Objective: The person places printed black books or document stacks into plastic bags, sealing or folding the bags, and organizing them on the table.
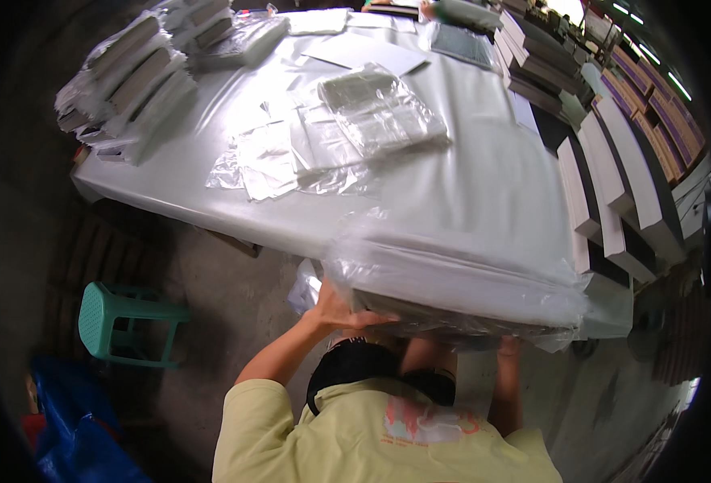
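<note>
A thick white slab with a dark lower side, wrapped in clear plastic (460,278), lies at the table's near edge and juts out over it. My left hand (342,308) grips its near left corner, thumb and fingers closed round the edge. My right hand (511,346) holds it from below near the right end; most of those fingers are hidden by the slab and its loose film. Past the slab, a pile of clear plastic bags (380,113) is spread over the white-covered table (500,177).
Plastic-wrapped stacks (130,80) stand at the table's far left. White blocks with dark sides (613,177) line the right edge. A flat white sheet (363,52) lies farther back. On the floor at left are a green stool (102,322) and a blue sheet (82,427).
</note>
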Available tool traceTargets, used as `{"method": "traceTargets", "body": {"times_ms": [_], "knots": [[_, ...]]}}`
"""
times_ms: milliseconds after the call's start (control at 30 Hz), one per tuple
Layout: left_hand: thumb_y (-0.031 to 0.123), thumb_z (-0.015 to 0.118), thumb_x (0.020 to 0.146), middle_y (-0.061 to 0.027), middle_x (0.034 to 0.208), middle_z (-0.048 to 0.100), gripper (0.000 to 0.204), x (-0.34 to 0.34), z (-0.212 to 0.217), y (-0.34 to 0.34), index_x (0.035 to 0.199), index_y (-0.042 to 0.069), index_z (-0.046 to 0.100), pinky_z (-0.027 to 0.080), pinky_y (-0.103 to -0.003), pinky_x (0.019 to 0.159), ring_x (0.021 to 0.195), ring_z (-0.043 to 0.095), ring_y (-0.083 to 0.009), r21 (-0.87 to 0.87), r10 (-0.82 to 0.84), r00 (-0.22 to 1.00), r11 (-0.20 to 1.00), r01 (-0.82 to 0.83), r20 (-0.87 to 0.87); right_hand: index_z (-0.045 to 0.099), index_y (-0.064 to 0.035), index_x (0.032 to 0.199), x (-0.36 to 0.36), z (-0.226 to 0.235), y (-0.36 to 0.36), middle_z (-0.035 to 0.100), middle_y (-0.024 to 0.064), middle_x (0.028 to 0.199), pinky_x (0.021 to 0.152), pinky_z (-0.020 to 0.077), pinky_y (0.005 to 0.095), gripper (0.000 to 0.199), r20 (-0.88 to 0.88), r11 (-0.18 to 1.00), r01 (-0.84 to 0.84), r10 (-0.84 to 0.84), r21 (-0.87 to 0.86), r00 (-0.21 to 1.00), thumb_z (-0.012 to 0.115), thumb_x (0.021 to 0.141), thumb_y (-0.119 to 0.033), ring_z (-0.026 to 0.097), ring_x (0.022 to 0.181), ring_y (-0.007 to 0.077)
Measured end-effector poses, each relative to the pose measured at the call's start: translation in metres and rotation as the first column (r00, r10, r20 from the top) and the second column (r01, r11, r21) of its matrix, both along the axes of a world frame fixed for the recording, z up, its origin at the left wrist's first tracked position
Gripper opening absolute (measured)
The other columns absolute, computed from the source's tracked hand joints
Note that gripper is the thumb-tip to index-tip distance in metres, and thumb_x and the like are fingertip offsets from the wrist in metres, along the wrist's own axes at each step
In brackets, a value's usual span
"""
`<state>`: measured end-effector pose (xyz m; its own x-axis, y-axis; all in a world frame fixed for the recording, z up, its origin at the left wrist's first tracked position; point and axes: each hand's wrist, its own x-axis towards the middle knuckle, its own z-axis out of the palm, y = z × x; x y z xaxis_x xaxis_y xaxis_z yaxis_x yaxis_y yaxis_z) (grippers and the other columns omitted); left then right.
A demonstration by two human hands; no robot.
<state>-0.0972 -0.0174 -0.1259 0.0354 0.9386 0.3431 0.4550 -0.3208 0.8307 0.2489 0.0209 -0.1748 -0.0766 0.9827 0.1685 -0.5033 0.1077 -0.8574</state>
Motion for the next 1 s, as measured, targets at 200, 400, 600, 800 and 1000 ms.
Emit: {"method": "traceTargets", "body": {"times_ms": [200,400,600,800,1000], "knots": [[0.044,0.073,0.057,-0.0164,0.087,0.057,0.062,0.012,0.107,-0.003,0.099,0.002,0.055,0.044,-0.035,0.069,0.076,0.055,-0.0325,0.325,0.175,0.978,0.937,-0.129,-0.114,0.040,-0.0015,0.120,0.004,0.033,0.020,0.049,0.0148,0.111,0.086,0.0389,0.0386,0.055,-0.015,0.965,0.264,-0.263,0.015,0.965,0.050,0.080,-0.038,0.048,0.102,0.0277],[0.044,0.073,0.058,-0.0145,0.078,0.059,0.057,0.005,0.205,0.027,0.088,-0.002,0.057,0.045,-0.035,0.065,0.072,0.058,-0.0280,0.451,0.025,0.989,0.888,-0.089,0.145,0.042,0.0012,0.118,-0.022,0.161,0.043,0.050,0.0137,0.112,0.084,0.0424,0.0369,0.060,-0.042,0.902,0.389,-0.388,0.187,0.921,0.060,0.075,-0.037,0.051,0.098,0.0270],[0.048,0.071,0.059,-0.0132,0.072,0.062,0.056,-0.014,0.237,0.089,0.082,-0.002,0.060,0.046,-0.034,0.063,0.067,0.060,-0.0244,0.381,0.048,0.990,0.920,-0.095,0.132,0.040,0.0017,0.119,-0.057,0.229,0.115,0.050,0.0107,0.110,0.085,0.0416,0.0328,0.062,-0.016,0.827,0.318,-0.351,0.464,0.936,0.067,0.069,-0.024,0.051,0.096,0.0216],[0.044,0.072,0.060,-0.0131,0.078,0.062,0.055,-0.018,0.195,0.118,0.087,-0.002,0.059,0.045,-0.032,0.066,0.073,0.060,-0.0226,0.395,0.069,0.992,0.912,-0.106,0.107,0.032,0.0005,0.124,-0.076,0.210,0.135,0.044,0.0113,0.117,0.094,0.0292,0.0309,0.076,0.000,0.823,0.260,-0.302,0.506,0.953,0.073,0.063,-0.018,0.043,0.106,0.0207],[0.028,0.078,0.053,-0.0114,0.088,0.061,0.052,-0.035,0.141,0.113,0.095,0.004,0.060,0.043,-0.032,0.076,0.082,0.057,-0.0234,0.029,-0.130,0.967,0.990,0.139,-0.217,0.032,-0.0012,0.124,-0.032,0.186,0.144,0.044,0.0083,0.116,0.093,0.0302,0.0291,0.081,0.246,0.934,0.048,-0.142,0.354,0.959,0.077,0.059,-0.018,0.043,0.106,0.0194]]}}
